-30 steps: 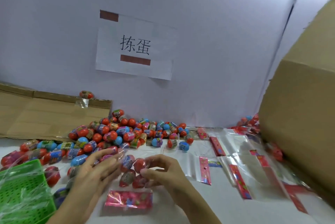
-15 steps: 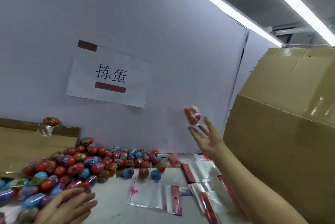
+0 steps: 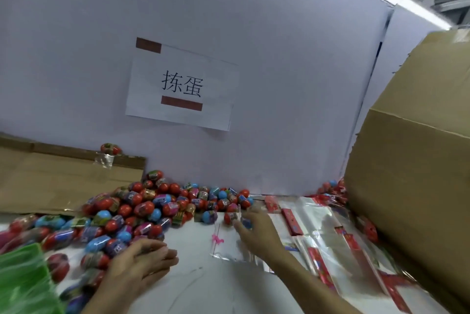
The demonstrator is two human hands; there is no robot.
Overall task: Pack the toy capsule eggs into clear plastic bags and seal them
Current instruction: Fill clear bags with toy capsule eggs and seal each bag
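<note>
Reaching forward with fingers spread, the right hand (image 3: 256, 231) touches an empty clear plastic bag (image 3: 229, 242); the left hand (image 3: 142, 260) rests open beside the big unpacked heap of red-and-blue capsule eggs (image 3: 152, 208), so most packing remains.

- Green basket (image 3: 24, 280): cut off by the left and bottom edges, blurred.
- Right hand (image 3: 256, 233): motion-blurred; its grasp cannot be made out.
- Cardboard box (image 3: 412, 173): cut off at the right edge.
- Capsule eggs (image 3: 333, 190) beside the cardboard box: partly hidden behind it.
</note>
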